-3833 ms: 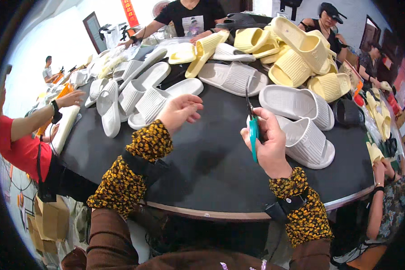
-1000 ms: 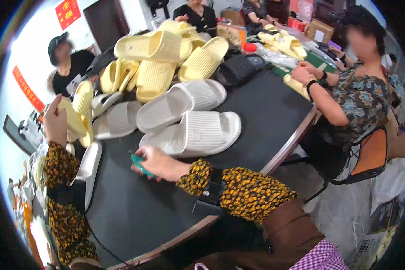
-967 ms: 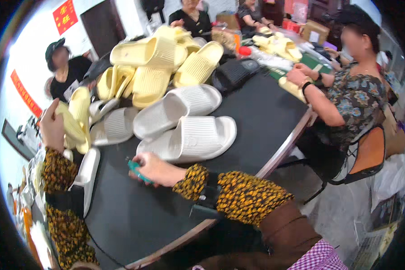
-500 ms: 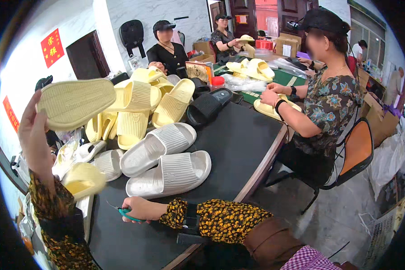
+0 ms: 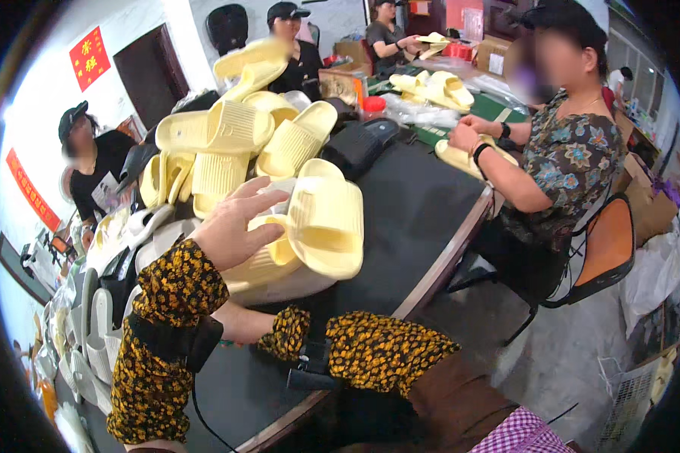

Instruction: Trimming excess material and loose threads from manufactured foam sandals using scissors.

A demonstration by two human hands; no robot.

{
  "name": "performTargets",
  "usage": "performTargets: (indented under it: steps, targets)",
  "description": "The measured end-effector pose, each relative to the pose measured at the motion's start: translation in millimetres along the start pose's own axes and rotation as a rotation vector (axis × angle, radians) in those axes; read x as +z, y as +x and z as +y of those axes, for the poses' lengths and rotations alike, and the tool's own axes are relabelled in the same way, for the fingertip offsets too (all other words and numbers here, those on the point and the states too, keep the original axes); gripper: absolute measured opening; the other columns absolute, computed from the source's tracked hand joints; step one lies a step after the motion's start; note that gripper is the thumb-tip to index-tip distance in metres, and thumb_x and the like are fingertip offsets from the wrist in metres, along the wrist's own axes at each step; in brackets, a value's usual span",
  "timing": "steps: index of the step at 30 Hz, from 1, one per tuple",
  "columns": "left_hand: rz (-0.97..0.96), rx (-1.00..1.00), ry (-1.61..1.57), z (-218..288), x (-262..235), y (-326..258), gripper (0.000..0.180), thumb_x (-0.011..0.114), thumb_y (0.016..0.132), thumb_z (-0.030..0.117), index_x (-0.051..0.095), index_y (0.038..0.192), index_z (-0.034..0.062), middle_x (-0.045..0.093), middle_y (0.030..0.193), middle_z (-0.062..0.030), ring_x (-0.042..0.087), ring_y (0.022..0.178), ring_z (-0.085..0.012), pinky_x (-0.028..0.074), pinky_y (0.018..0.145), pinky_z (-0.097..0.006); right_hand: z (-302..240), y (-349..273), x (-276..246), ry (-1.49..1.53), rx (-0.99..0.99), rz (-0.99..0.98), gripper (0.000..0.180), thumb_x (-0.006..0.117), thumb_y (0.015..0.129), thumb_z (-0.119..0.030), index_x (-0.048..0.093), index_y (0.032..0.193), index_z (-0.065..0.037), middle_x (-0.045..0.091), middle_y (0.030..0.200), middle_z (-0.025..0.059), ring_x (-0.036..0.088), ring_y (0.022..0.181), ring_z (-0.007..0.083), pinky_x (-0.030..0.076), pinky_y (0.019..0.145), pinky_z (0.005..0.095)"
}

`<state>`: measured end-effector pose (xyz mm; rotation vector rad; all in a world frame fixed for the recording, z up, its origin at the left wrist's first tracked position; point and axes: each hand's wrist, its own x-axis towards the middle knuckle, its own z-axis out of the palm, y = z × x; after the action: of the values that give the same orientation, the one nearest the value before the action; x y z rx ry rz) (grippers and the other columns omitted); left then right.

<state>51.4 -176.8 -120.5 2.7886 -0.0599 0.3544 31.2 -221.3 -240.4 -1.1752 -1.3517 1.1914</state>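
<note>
My left hand (image 5: 238, 219) has its fingers spread at the near side of a pair of pale yellow slippers. One yellow slipper (image 5: 326, 219) stands tilted beyond my fingertips. Its mate (image 5: 261, 264) lies lower, partly covered by that hand. Both rest on top of grey-white slippers (image 5: 302, 288), which they mostly hide. Behind my left forearm, low over the dark tabletop, is my right hand (image 5: 243, 325); its fingers are hidden. A sliver of the green handle (image 5: 230, 343) of small scissors shows beneath it.
Yellow slippers (image 5: 215, 128) are heaped beyond my hands, with black slippers (image 5: 363, 147) to their right. More grey and white slippers (image 5: 102, 332) crowd the left. Across the table's right edge a co-worker (image 5: 574, 158) sits handling a yellow slipper; other people are farther back.
My left hand has come down and right from its raised place, where it held up a yellow slipper; the yellow pair now lies over the grey-white slippers. My left forearm now covers much of my right hand.
</note>
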Motion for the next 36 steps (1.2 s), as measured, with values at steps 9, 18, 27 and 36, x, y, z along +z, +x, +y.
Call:
performTargets:
  steps: [9,18,27,36]
  targets:
    - [-0.056,-0.133,0.322,4,-16,-54,0.062,0.071,0.072,0.024,0.049,0.129,0.0097,0.038,0.138,-0.0208,0.035,0.127,-0.0376,0.027,0.106,-0.044,-1,3,1,-0.032,-0.013,0.053,0.038,0.071,0.069,-0.023,0.059,0.097,0.001,0.058,0.065,0.0112,0.052,0.041,0.0195,0.041,0.033,0.0326]
    - [0.212,-0.235,0.161,-25,-16,-150,0.046,0.066,0.077,0.022,0.055,0.119,0.0078,0.045,0.131,-0.0206,0.041,0.120,-0.0387,0.032,0.101,-0.045,-2,-4,-8,-0.097,0.036,-0.035,0.038,0.066,0.080,-0.027,0.055,0.105,-0.002,0.056,0.070,0.0022,0.051,0.054,0.0085,0.039,0.039,0.0212]
    - [0.378,-0.730,0.174,-86,-20,-291,0.044,0.066,0.078,0.022,0.056,0.118,0.0059,0.047,0.129,-0.0212,0.047,0.118,-0.0364,0.039,0.098,-0.039,-11,-8,3,-0.004,0.161,-0.054,0.040,0.066,0.082,-0.023,0.051,0.111,-0.001,0.054,0.073,-0.0022,0.047,0.053,0.0012,0.036,0.040,0.0151]
    - [0.769,-1.045,0.528,-155,-31,-422,0.043,0.063,0.076,0.016,0.054,0.115,-0.0009,0.053,0.118,-0.0220,0.053,0.108,-0.0363,0.043,0.093,-0.040,-16,-10,6,-0.024,0.198,-0.042,0.041,0.067,0.081,-0.021,0.050,0.113,-0.001,0.056,0.073,-0.0002,0.047,0.050,0.0015,0.036,0.038,0.0148]
